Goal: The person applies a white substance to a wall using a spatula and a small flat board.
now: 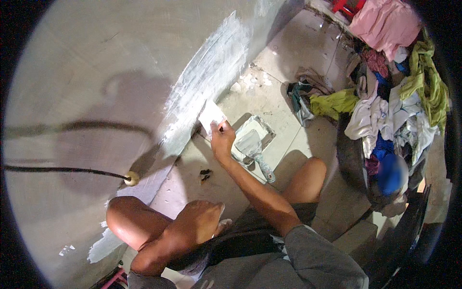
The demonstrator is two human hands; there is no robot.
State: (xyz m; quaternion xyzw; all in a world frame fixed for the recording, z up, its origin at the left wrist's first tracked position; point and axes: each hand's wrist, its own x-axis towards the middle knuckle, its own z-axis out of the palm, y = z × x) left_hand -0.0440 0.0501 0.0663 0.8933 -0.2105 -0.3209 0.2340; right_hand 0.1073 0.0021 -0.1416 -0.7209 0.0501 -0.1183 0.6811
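My right hand [222, 137] grips a flat white scraper [211, 114] held against the lower wall [96, 58], at a rough band of pale filler [204, 58]. Right of this hand, a putty knife [252, 147] with a smeared handle lies across a shallow tray [263, 130] of white paste on the floor. My left hand [201, 219] is low in front of me between my bent legs; its fingers are mostly hidden, so I cannot tell what they hold.
A black cable [62, 169] runs to a round pale fitting [130, 178] on the wall. At right are heaped cloths [373, 120] in pink, yellow, white and blue, and a blue round object [390, 176]. Floor tiles [296, 53] carry white flakes and dark debris [206, 174].
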